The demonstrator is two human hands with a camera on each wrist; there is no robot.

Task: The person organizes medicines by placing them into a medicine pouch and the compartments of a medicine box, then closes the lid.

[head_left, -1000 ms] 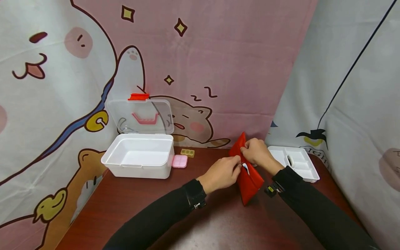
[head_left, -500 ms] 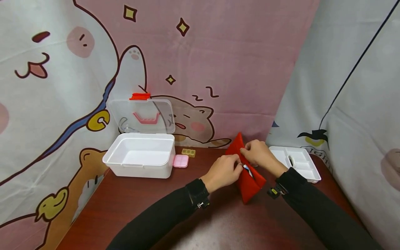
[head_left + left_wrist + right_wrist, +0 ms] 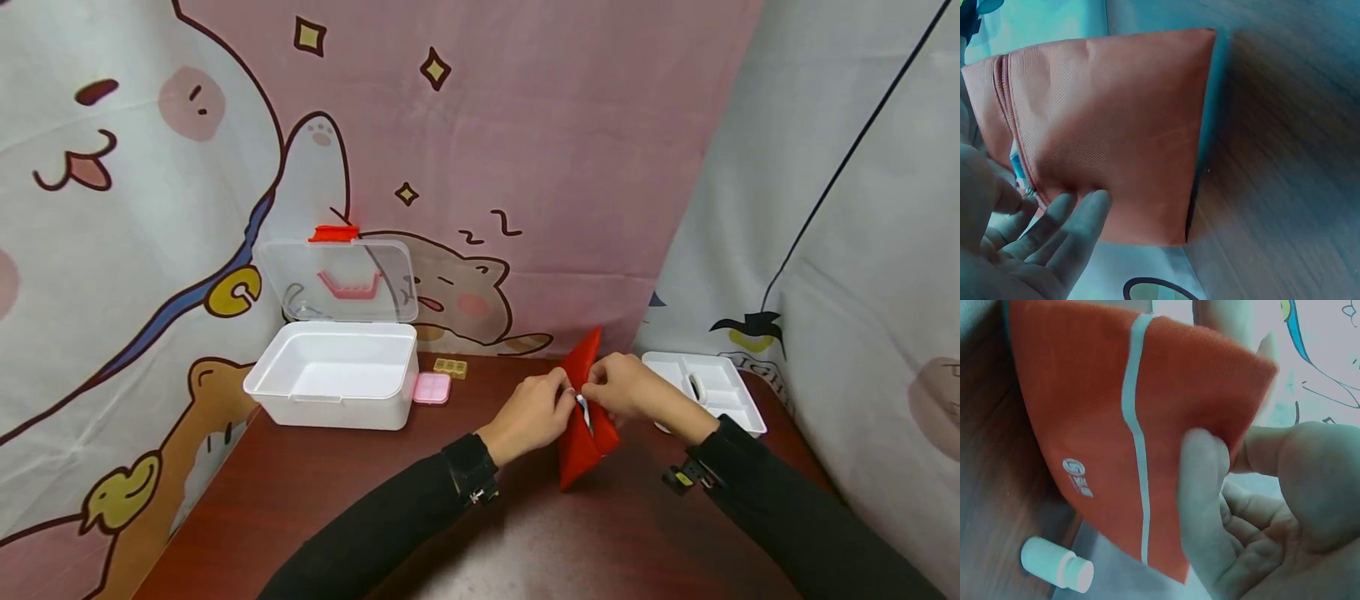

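A red zip pouch [image 3: 579, 454] stands on its edge on the table, its zipped opening turned up and partly open. My left hand [image 3: 531, 415] pinches at the zipper pull [image 3: 1030, 191], its other fingers lying along the pouch's side. Opposite it, my right hand [image 3: 626, 387] pinches the pouch's rim between thumb and fingers. Something white and blue [image 3: 585, 414] shows inside the opening. In the right wrist view, the pouch's other face carries a pale stripe [image 3: 1137, 437] and a small printed logo [image 3: 1074, 467].
A small white bottle [image 3: 1054, 562] lies beside the pouch. A white divided tray [image 3: 727, 392] is at the back right. Leftward stand a white box [image 3: 330, 408] with its clear lid [image 3: 341, 279] raised, a pink case [image 3: 432, 388] and a yellow one [image 3: 450, 367].
My right hand has shifted along the rim toward me and close to my left hand, its wrist swinging right. The pouch has turned a little and its opening looks narrower.
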